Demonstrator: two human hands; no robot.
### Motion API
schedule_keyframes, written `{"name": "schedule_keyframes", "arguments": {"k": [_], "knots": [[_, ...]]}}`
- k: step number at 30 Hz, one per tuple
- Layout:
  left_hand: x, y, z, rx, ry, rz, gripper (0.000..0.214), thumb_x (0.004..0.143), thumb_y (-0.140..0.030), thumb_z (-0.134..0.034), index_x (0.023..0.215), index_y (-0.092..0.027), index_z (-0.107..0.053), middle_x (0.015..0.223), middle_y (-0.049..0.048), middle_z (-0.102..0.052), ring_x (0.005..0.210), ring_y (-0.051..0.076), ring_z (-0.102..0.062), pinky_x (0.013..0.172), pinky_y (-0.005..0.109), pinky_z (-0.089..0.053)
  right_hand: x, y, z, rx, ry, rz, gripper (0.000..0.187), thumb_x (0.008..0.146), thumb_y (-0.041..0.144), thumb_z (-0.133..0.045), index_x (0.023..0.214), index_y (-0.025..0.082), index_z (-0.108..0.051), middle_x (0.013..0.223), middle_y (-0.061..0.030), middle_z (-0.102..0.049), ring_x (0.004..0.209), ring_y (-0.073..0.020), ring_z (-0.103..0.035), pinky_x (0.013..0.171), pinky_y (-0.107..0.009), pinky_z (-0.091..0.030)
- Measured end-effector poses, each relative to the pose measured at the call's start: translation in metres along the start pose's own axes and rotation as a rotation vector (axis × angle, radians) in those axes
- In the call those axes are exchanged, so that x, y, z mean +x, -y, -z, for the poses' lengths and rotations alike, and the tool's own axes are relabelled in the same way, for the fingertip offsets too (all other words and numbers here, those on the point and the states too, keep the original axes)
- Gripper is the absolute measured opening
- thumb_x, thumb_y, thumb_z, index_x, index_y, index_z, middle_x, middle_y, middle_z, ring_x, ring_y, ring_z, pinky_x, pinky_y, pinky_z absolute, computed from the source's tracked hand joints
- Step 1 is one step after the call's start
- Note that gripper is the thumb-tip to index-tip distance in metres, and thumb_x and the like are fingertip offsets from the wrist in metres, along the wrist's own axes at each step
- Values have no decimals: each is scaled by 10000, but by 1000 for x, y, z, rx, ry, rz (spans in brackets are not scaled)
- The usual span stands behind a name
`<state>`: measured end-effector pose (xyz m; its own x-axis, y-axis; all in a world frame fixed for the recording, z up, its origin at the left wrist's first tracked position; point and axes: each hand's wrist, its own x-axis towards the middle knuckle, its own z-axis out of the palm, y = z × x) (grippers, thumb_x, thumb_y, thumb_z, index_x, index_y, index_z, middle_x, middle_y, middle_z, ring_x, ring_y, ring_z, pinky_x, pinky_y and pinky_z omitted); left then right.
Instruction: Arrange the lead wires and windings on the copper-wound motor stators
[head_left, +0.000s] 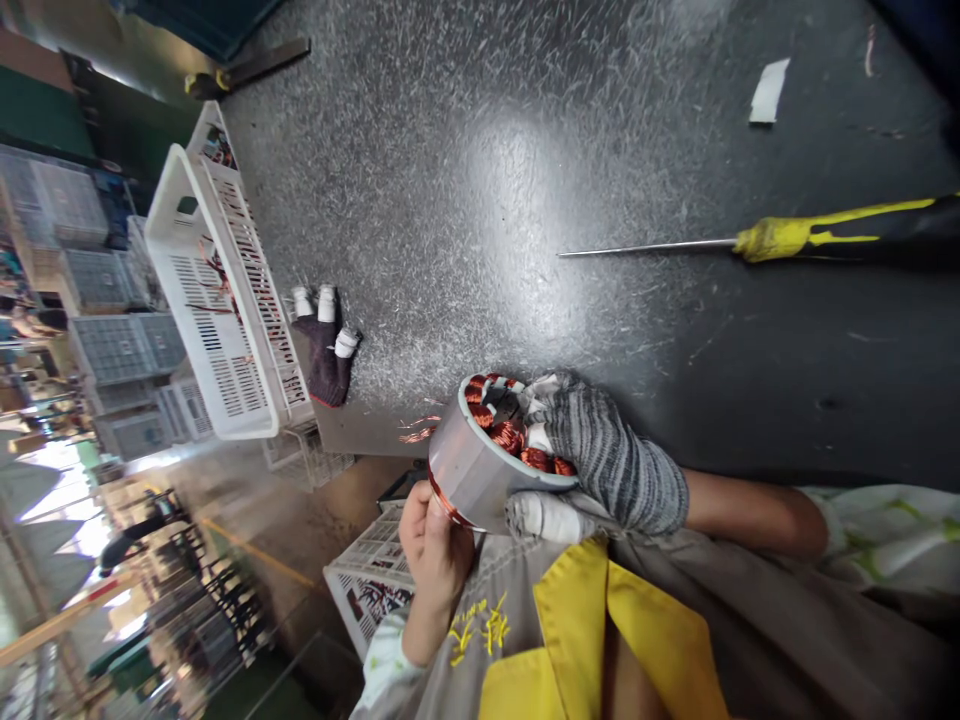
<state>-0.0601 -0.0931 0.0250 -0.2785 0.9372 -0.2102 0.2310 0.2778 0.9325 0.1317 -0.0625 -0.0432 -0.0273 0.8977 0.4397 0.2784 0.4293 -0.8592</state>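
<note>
A motor stator, a pale metal ring with copper windings and white insulation inside, is held tilted just in front of my chest. My right hand, in a grey striped glove with white-wrapped fingertips, grips its wall, with the thumb outside and the fingers at the inner windings. Bare fingers of my left hand are closed at the lower rim, by a band of copper winding; part of that grip is hidden. Loose copper wire ends stick out beside the stator.
A yellow-and-black screwdriver lies right on the dark worktable, strewn with fine scraps. At left are a dark glove with white-wrapped fingertips and a white plastic basket. A bladed tool lies behind; another crate stands below the edge.
</note>
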Motion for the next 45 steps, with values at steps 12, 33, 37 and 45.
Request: {"name": "schedule_keyframes", "arguments": {"k": [12, 33, 37, 45], "knots": [[-8, 7, -12, 18, -193, 6, 512, 694, -586, -897, 685, -179, -586, 565, -42, -554, 484, 80, -493, 482, 154, -414, 13, 7, 7, -46, -49, 55, 429, 1042, 410, -429, 1133, 164, -769, 917, -133, -777, 922, -269, -709, 940, -358, -625], [9, -6, 3, 41, -36, -124, 459, 813, -542, -838, 654, -168, -624, 490, -81, -362, 423, 41, -244, 407, 143, -228, 11, 6, 4, -155, -91, 47, 487, 1047, 464, -383, 703, 291, -680, 654, -54, -674, 613, -253, -611, 601, -426, -563], [9, 0, -4, 83, -93, -179, 478, 844, -574, -802, 669, -176, -603, 494, -89, -340, 420, 47, -263, 421, 155, -252, 15, 7, 5, -122, -102, 94, 451, 1070, 428, -337, 1029, 273, -758, 783, -62, -734, 850, -265, -702, 801, -385, -629], [3, 29, -2, 258, -95, -364, 482, 873, -644, -732, 724, -193, -652, 601, -31, -566, 507, 99, -462, 513, 207, -402, 11, 8, -1, -102, -192, 53, 347, 1031, 471, -440, 1012, 300, -742, 895, -50, -754, 901, -247, -720, 874, -378, -629]]}}
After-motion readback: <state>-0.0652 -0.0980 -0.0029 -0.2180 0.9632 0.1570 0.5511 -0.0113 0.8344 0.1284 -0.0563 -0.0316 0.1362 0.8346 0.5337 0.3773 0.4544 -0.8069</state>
